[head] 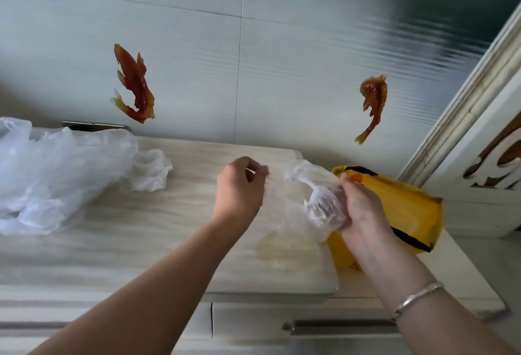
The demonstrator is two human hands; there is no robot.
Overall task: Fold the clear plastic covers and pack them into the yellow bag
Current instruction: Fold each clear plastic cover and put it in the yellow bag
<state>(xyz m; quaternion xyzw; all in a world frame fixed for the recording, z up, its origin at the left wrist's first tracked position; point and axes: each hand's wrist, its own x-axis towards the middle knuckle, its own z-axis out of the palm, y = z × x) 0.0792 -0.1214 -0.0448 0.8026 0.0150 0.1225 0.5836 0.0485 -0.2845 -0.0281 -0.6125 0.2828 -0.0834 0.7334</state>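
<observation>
Both hands are busy with one thin, crinkled clear plastic cover [293,199] held just above the pale wood-grain counter top [169,227]. The left hand [239,185] has its fingers curled in, pinching the cover's upper edge between thumb and fingertips. The right hand [358,205] is wrapped round the bunched, gathered end of the same cover, the wad of film filling its palm; a slim silver bangle [417,297] sits on that wrist. Between the two hands the film is stretched in a loose sheet, and the lower part drapes down onto the counter.

Directly behind and under the right hand lies the flat yellow bag with black straps [406,208], resting on the counter's right end, its near edge touching the cover. Well off to the left of the left hand sits a big rumpled heap of clear plastic covers [56,174]. Beyond the hands, on the glossy white wall panels [197,44], are two orange-red fish decorations [134,84].
</observation>
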